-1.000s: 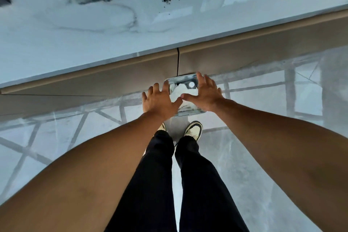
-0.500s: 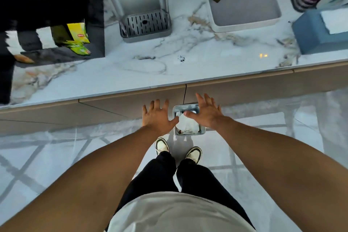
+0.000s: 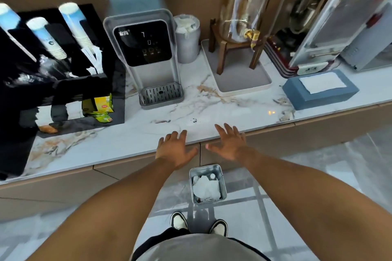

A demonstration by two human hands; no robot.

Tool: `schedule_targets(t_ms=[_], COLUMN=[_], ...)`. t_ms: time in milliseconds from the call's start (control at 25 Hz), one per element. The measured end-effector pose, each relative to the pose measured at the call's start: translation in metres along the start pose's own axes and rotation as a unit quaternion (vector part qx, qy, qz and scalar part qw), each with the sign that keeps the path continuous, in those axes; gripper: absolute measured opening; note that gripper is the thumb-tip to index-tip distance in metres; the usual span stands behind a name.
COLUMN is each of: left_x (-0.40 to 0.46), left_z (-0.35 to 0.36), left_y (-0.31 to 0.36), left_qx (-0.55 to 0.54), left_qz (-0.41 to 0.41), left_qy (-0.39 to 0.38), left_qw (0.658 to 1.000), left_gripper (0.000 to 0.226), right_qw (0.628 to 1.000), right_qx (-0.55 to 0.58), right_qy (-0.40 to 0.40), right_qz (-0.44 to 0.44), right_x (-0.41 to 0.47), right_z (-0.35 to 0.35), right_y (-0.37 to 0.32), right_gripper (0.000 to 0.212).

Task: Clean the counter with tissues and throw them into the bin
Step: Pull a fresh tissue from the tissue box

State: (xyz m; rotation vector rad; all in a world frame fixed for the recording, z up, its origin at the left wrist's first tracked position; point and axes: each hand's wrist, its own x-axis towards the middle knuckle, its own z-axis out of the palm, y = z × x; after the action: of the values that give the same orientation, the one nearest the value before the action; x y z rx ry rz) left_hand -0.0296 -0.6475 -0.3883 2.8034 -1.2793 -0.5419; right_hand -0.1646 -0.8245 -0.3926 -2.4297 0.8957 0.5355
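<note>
The white marble counter [image 3: 233, 110] runs across the view, with a small patch of dark crumbs [image 3: 194, 121] near its front edge. My left hand [image 3: 175, 149] and my right hand [image 3: 230, 143] hover side by side over that front edge, fingers spread, both empty. The crumbs lie just beyond the fingertips, between the hands. A blue tissue box [image 3: 320, 89] with a white tissue on top stands at the right of the counter. On the floor below my hands stands a square metal bin [image 3: 206, 184] holding crumpled white tissues.
A water dispenser [image 3: 146, 57] with a drip tray stands behind the crumbs. A black cup and tea-bag organiser [image 3: 57, 65] fills the left. A glass drink dispenser on a wooden stand in a grey tray [image 3: 239, 65] and a popcorn machine [image 3: 318, 27] stand at the right. My shoes are by the bin.
The view has tilted up from the floor and bin to the counter. Both hands rose from the bin's rim to the counter's front edge, open and empty.
</note>
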Motion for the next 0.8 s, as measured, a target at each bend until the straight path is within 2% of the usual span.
schedule_targets(t_ms=[280, 480, 600, 800], left_x=[0.053, 0.083, 0.094, 0.104], left_z=[-0.077, -0.124, -0.145, -0.154], left_y=[0.046, 0.081, 0.105, 0.134], left_qx=[0.031, 0.017, 0.028, 0.031], left_qz=[0.081, 0.148, 0.194, 0.229], left_qy=[0.068, 0.131, 0.147, 0.132], left_qw=[0.994, 0.980, 0.969, 0.964], left_gripper=[0.088, 0.086, 0.085, 0.087], right_qw=[0.994, 0.985, 0.977, 0.967], right_qx=[-0.025, -0.017, -0.011, 0.011], right_qy=[0.098, 0.136, 0.161, 0.185], right_qz=[0.048, 0.102, 0.139, 0.177], right_x=[-0.009, -0.023, -0.033, -0.050], right_z=[-0.083, -0.117, -0.135, -0.153], right_y=[0.025, 0.049, 0.059, 0.069], right_gripper=[0.096, 0.095, 0.095, 0.091])
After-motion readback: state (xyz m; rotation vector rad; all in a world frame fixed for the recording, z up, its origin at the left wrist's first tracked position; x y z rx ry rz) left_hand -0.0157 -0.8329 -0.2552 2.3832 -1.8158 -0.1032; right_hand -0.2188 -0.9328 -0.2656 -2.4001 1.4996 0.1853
